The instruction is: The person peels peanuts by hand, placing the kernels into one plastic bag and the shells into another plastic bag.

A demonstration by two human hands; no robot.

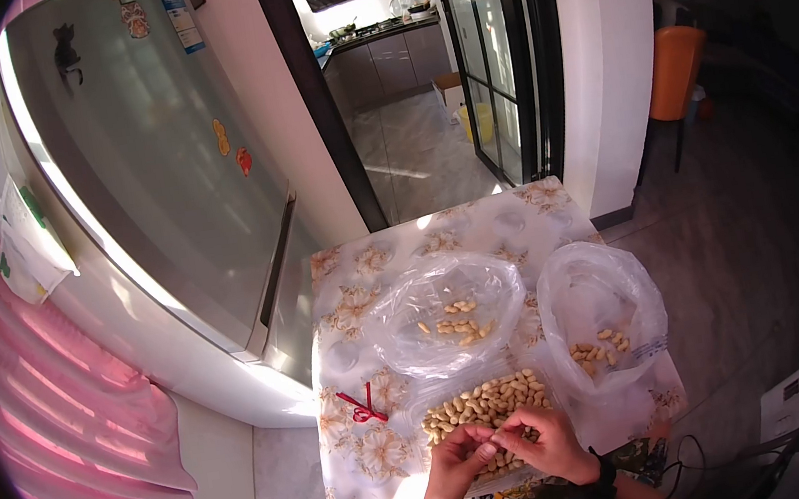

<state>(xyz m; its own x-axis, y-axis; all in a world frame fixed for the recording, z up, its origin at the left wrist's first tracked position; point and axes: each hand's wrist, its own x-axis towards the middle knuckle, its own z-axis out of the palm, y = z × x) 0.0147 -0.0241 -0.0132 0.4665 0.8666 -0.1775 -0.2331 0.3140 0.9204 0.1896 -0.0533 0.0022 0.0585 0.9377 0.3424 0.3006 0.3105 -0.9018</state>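
My left hand and my right hand meet over a clear plastic tray of peanuts in their shells. Thumbs and fingers of both hands are pinched close together, fingertip to fingertip. What sits between them is too small and covered to make out. Beyond the tray, a clear plastic bag lies spread wide with several peanuts inside. To the right stands a whitish plastic bag, its mouth open, with more peanuts at the bottom.
A flowered cloth covers the table. On its left side lies a thin red thing with crossed arms, like small scissors. A fridge and pink curtain are at left. Ahead, a glass door opens to a kitchen.
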